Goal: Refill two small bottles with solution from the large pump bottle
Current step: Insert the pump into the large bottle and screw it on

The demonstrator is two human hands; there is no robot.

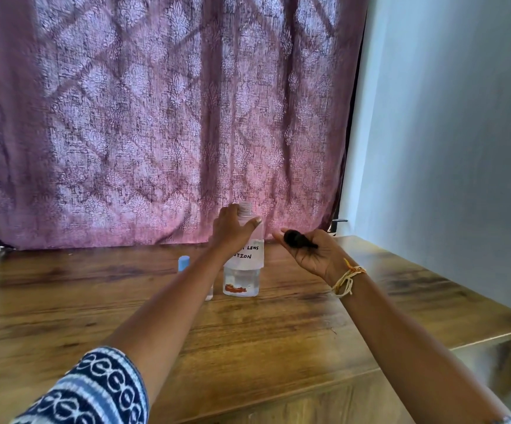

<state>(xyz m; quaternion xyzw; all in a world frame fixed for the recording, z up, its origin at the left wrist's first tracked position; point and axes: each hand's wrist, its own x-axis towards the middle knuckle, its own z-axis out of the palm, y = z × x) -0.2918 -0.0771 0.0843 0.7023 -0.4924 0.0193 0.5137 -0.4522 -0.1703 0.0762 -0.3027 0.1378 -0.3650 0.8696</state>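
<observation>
1. Table: wooden, bare near the person; both arms reach across it toward the far edge.
2. Small bottle: blue-capped, upright just left of the big one, mostly hidden behind the left forearm. It looks capped, so likely unfilled. A second small bottle cannot be made out.
3. Right hand: palm up, fingers curled around the dark pump head, lifted clear of the bottle.
4. Big bottle: upright, neck open, clear liquid low inside; left hand grips its shoulder.
5. Judgement: the opening step is done; uncapping, pouring and recapping all remain.
</observation>
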